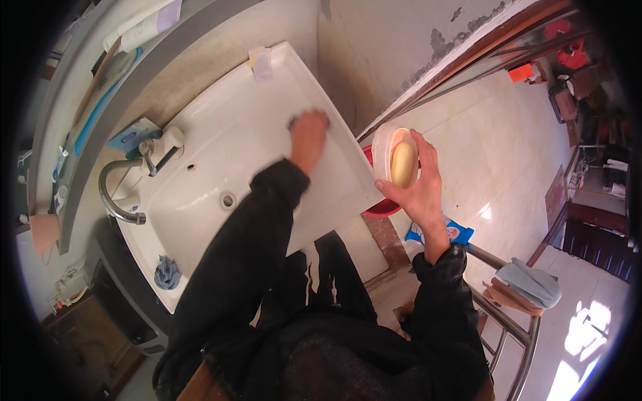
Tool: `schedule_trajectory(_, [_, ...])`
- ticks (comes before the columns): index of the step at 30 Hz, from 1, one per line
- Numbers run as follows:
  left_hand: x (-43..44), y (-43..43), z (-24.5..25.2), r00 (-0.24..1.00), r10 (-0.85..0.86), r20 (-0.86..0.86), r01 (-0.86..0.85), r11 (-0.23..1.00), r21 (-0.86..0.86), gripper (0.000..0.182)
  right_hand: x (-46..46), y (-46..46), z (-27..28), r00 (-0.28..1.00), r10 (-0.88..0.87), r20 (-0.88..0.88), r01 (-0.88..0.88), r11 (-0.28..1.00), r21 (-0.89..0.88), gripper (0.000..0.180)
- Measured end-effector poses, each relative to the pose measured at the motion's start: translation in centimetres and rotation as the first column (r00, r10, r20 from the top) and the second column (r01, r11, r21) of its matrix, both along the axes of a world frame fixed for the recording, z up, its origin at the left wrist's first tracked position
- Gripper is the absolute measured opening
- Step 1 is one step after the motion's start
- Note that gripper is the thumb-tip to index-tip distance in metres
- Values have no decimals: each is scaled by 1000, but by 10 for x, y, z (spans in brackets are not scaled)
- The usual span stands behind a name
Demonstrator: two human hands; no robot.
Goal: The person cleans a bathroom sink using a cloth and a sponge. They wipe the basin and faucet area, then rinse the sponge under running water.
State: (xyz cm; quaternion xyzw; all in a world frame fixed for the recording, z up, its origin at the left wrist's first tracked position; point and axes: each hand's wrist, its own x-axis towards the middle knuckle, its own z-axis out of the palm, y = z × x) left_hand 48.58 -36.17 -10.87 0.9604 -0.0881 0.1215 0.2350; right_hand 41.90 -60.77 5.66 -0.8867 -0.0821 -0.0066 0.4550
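Note:
My left hand (309,143) presses down on the right part of the white ceramic washbasin (225,130), blurred by motion. A small dark item (292,122), perhaps a cloth or scrubber, shows at both sides of its fingers; most of it is hidden. Past the basin's right edge, my right hand (424,188) grips a pale plastic soap dish (382,150) between thumb and fingers. In the dish lies a cream-yellow bar of soap (403,165). The dish is tilted so that its inside faces me.
A chrome faucet (113,173) arches over the basin's left side. A crumpled grey-blue cloth (167,273) lies on its near left corner. Beneath the soap dish shows a red basin (383,208). At right, a metal rail (501,316) carries a blue packet (459,234) and folded cloths (529,283).

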Motion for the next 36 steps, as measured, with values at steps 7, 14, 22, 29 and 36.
schedule_trajectory(7, [-42,-35,-6,999,-43,-8,43,999,15,6,9,1,3,1000,12,21,-12,1000,-5,95])
schedule_trajectory(14, [-81,-47,-21,946,-323,-4,322,945,-61,9,11,3,-6,999,43,5,-43,999,11,96])
schedule_trajectory(22, [-2,-9,-23,998,-60,-27,61,997,42,9,7,8,-9,998,56,-10,-56,998,-3,95])
schedule_trajectory(29, [-4,0,-12,995,-104,9,104,994,-46,11,10,2,-10,999,10,-34,-12,999,-52,98])
schedule_trajectory(36, [-27,21,5,986,-165,32,165,986,-6,3,0,-1,-12,999,-5,-44,2,998,-67,99])
